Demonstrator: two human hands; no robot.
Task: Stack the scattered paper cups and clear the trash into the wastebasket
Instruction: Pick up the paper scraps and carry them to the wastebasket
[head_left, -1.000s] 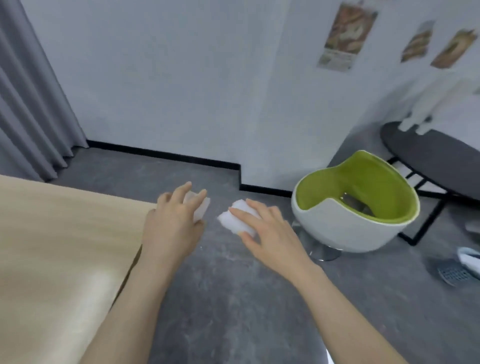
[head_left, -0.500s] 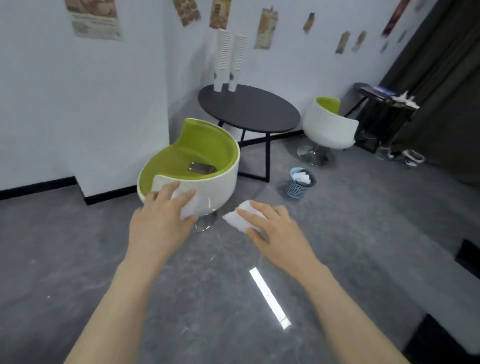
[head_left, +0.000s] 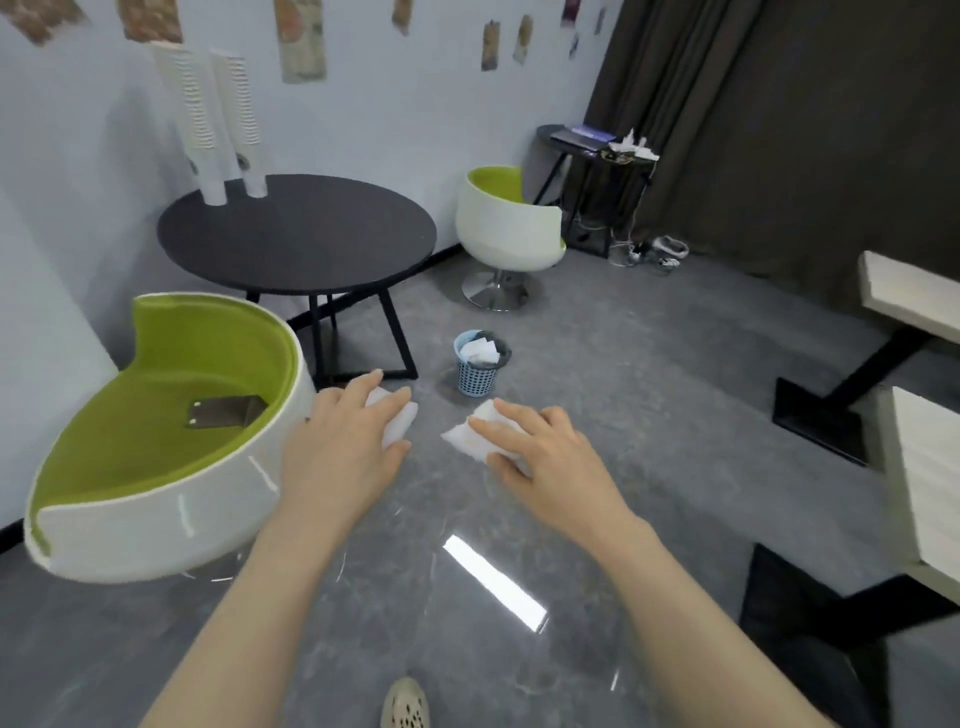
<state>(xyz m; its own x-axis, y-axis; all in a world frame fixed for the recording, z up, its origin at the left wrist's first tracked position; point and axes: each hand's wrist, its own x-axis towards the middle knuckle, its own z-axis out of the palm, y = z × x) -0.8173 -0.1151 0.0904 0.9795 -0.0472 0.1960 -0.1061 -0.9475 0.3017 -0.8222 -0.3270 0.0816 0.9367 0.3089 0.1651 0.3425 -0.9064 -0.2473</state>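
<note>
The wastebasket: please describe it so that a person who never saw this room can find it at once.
Start at the round black table near the wall. On the grey floor just right of its legs stands the wastebasket. It is the only blue thing there, a small slotted bin with white paper inside.

Both my forearms are bare, no sleeves in view up to the frame edge. No watch, rings or gloves on my left hand (head_left: 343, 452) or my right hand (head_left: 556, 457). Short nails. One foot shows below the hands: beige perforated clog-style shoe (head_left: 406, 705), dark round holes on top.
</note>
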